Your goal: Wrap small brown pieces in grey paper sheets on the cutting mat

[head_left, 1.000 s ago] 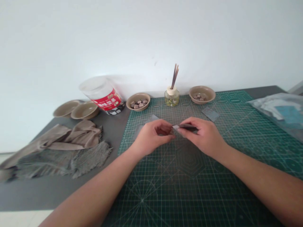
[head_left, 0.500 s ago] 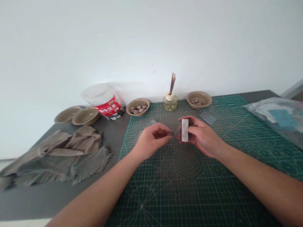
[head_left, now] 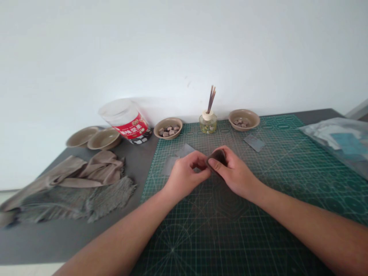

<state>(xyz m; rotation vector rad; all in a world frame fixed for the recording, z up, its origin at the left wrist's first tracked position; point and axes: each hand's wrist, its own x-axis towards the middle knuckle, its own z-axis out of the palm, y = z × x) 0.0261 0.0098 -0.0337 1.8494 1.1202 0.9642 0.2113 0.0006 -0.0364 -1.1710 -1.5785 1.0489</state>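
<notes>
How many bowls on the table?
4. The far-left bowl and neighbour bowl sit left of the jar; a third bowl, holding stones, is between jar and diffuser; a fourth bowl, also with stones, is right of the diffuser.

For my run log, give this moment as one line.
right hand: holds dark, rounded piece, material unclear | left hand: fingertips beside it | below: green gridded mat

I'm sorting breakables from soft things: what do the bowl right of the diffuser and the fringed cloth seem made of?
Bowl: probably glazed ceramic, tan and slightly glossy; smooth rim and soft highlights suggest it, though plastic is possible.
Fringed cloth: woven textile, matte grey, with frayed edges.
</notes>
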